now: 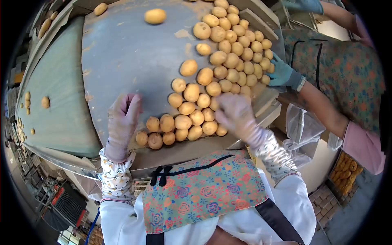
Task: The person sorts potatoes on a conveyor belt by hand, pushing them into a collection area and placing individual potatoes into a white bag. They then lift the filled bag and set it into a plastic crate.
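While holding the left hand (pixel 124 112) over the blue-grey worktop (pixel 130 57), just left of the nearest potatoes (pixel 212 88), shows bent fingers with the thumb alongside and no potato visible among them. Cannot tell the width of that grip, nor rule out something hidden inside.

Holds the right hand (pixel 237 112) above the near part of the heap, blurred; cannot tell a wide grip from a narrow one, or a grasped potato from none.

Has the potatoes spread along the near rim (pixel 188 148) and massed toward the right side, mostly touching, perhaps from rolling up against the raised edges and stopping there. Leaves one lone potato (pixel 155 16) toward the far side, well apart from the heap. Includes a scattered few more on the green belt (pixel 57 94) at the left.

Shares the right edge with a co-worker's blue-gloved hand (pixel 281 73), set against the outermost potatoes, possibly to stop any from spilling over. Wears pale gloves, patterned sleeves (pixel 116 175) and a flowered apron (pixel 200 192), likely against dirt.
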The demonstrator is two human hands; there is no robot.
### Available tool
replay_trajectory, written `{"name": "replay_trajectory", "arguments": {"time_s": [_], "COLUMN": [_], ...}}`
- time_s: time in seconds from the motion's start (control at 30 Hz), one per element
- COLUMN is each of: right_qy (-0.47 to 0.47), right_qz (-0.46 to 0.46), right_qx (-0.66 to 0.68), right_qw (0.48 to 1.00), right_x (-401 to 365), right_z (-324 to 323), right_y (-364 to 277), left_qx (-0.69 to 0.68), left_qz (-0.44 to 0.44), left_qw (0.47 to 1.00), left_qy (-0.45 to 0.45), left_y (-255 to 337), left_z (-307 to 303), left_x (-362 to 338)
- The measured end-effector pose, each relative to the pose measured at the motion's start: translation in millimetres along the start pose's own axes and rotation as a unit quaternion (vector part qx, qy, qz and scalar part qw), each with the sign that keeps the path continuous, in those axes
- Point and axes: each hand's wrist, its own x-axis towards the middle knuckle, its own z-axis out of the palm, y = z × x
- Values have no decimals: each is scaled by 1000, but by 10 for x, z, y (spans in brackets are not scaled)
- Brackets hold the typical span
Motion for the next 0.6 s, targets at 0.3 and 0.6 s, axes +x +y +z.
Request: {"name": "replay_trajectory", "arguments": {"time_s": [0.3, 0.6], "right_qy": [14, 67], "right_qz": [-71, -66], "right_qx": [-80, -53], "right_qw": [994, 994], "right_x": [-51, 161], "right_z": [294, -20], "right_y": [-545, -465], "left_qx": [272, 20], "left_qz": [-45, 133], "left_qw": [908, 990], "left_qy": [-315, 34], "left_y": [124, -91], "left_z": [-48, -71], "left_x": [-160, 54]}}
